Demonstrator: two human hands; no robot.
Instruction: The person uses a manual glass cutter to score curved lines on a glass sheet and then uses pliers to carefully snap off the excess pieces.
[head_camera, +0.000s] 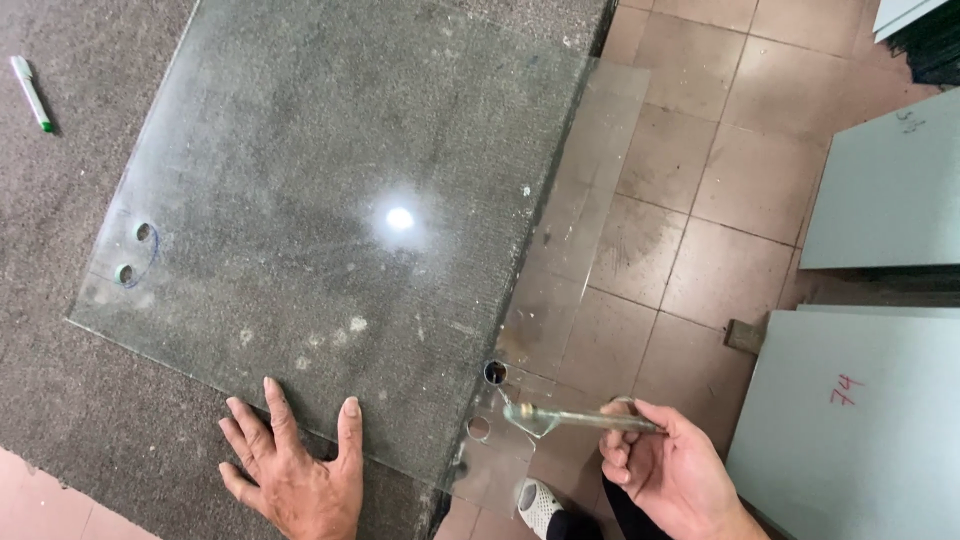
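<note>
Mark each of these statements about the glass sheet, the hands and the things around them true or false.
1. The left hand lies flat with spread fingers on the near edge of the large clear glass sheet. True.
2. The right hand is empty. False: it holds a slim metal glass-cutting tool, whose tip is at the overhanging corner.
3. The sheet overhangs the dark grey carpeted table on the right, above the brown tiled floor. True.
4. The white pen with a green cap lies on the glass. False: it lies on the carpet, left of the sheet.
5. The glass has no holes. False: round holes show near both near corners.
</note>
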